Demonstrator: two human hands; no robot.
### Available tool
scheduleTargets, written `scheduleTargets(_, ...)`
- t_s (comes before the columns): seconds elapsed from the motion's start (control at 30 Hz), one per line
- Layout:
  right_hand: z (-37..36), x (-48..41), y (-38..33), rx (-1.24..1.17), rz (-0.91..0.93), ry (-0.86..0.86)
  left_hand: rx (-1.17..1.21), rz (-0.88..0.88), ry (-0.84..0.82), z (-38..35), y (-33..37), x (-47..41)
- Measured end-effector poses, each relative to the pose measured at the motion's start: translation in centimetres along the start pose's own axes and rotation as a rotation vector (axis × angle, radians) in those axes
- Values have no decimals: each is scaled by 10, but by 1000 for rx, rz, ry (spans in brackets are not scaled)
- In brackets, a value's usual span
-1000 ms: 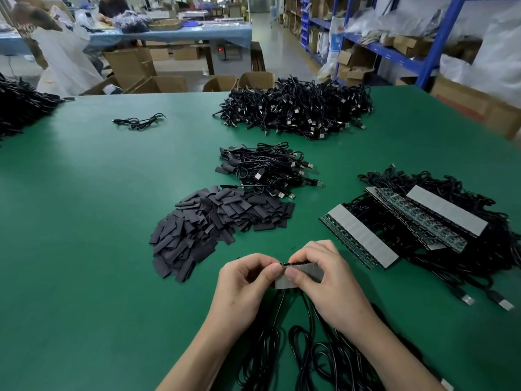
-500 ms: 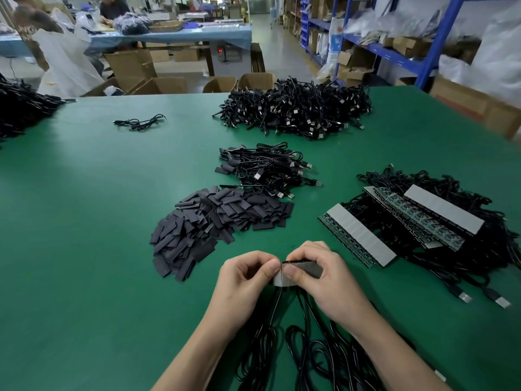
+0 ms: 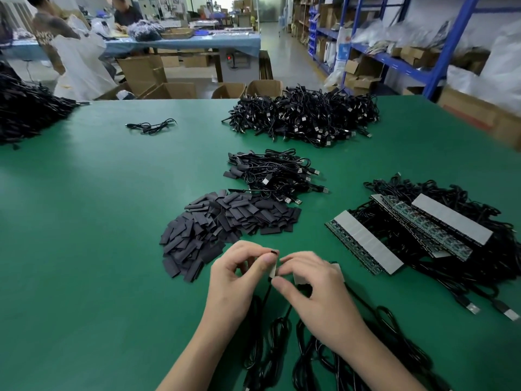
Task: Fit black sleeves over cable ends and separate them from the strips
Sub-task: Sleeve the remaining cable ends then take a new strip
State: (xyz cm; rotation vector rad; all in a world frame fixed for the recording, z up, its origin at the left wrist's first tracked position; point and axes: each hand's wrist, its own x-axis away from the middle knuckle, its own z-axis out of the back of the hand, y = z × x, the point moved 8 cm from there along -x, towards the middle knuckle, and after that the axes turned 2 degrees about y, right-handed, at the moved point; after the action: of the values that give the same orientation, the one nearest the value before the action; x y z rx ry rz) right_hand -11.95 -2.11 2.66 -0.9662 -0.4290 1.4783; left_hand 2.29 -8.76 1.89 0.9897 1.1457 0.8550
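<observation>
Down on the table [image 3: 112, 249], our left hand [image 3: 236, 275] pinches one cable end [image 3: 273, 252] and our right hand [image 3: 313, 289] pinches one strip [image 3: 299, 278]. They've pulled apart since half a second ago. Just past the left hand is one sleeve pile [image 3: 225, 221], then a small cable heap [image 3: 276, 176] and a big cable heap [image 3: 304, 119].

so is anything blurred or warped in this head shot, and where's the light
Head view: wide-angle warp tilts the blue shelving; cardboard boxes at far right smear; the left hand pinching a cable end and the right hand gripping the strip look soft; the pile of black sleeves is sharp; a pale light patch lies left on the green table.
</observation>
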Motion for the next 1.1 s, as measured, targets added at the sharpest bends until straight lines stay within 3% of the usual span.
scheduleTargets(0.13,9,-3,-2,-317,-141,-38,-223,-83,75,23,7,-8)
scheduleTargets(0.23,28,-5,-6,-586,-204,1,-614,-48,202,53,-3,-14)
scheduleTargets(0.3,43,-8,-8,-708,-213,40,-868,11,174,62,-14,-15)
scheduleTargets(0.37,65,-13,-10,-780,-195,116,-980,55,152,69,-22,-15)
scheduleTargets(0.43,92,-17,-13,-720,-152,192,-1009,64,170,75,-24,-16)
scheduleTargets(0.5,111,-20,-14,-513,-111,212,-1021,64,186,78,-24,-17)
scheduleTargets(0.6,106,-20,-7,-102,-83,120,-1020,67,196,80,-24,-19)
scheduleTargets(0.7,75,-14,10,156,-112,-1,-1025,61,202,79,-22,-19)
scheduleTargets(0.9,39,-2,26,243,-174,-78,-957,-25,198,73,-15,-18)
scheduleTargets(1.1,34,4,23,221,-182,-43,-909,-81,170,62,-11,-16)
